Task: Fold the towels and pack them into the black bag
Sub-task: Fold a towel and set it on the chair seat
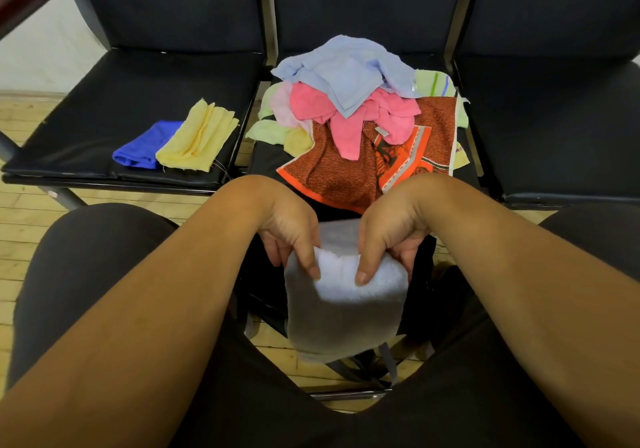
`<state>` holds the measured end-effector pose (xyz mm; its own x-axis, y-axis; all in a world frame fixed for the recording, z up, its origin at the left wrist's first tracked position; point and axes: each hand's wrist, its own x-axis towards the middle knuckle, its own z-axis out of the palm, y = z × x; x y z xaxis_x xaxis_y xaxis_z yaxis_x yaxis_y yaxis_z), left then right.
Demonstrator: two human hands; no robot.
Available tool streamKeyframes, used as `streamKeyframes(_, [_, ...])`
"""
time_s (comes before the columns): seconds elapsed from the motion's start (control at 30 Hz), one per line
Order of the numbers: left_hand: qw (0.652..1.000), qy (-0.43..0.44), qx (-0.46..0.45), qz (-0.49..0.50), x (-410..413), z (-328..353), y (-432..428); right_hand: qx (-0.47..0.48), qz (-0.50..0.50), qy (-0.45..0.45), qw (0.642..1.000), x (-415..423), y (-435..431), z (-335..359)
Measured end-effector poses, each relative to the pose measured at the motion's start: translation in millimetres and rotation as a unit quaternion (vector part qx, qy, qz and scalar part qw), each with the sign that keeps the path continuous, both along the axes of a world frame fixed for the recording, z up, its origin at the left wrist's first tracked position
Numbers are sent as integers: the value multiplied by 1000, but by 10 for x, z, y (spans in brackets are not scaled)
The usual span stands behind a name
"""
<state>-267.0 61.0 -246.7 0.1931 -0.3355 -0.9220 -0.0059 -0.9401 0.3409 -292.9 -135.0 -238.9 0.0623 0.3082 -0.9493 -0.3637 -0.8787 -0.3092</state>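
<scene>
**Desk:** What do the hands hold?

**Photographer:** The left hand (291,236) and right hand (388,236) both clamp the top fold of a folded white towel (346,312). The thumbs are on its near face and the fingers are curled behind it.

**Desk:** And the bag?

**Photographer:** The black bag (420,285) sits low between the person's knees, right behind the hanging towel. I cannot tell whether the towel reaches inside.

**Desk:** The other towels?

**Photographer:** A loose pile (349,108) lies on the middle chair seat (266,160), farther off. A pale blue one is on top, then pink, with an orange-brown one spread beneath. On the left chair seat (104,101), a folded blue towel (145,148) touches a folded yellow towel (197,139).
</scene>
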Motion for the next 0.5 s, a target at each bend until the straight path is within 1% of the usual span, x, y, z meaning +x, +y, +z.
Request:
streamKeyframes(0.1, [992,-103,-27,62,82,27,45,-27,-24,-101,994,80,-47,2])
streamKeyframes(0.17, [977,-183,-43,102,146,46,100,-36,-73,-173,982,156,-94,8])
streamKeyframes(0.23, [956,-243,-60,150,213,44,158,-20,-141,-225,964,253,-168,4])
streamKeyframes(0.3, [937,-276,-77,198,268,34,200,2,-190,-268,944,326,-252,29])
streamKeyframes(0.4, [904,-320,-104,264,307,51,235,15,-171,-334,927,384,-333,92])
streamKeyframes(0.5, [868,-377,-137,293,343,44,276,12,-192,-398,897,399,-366,149])
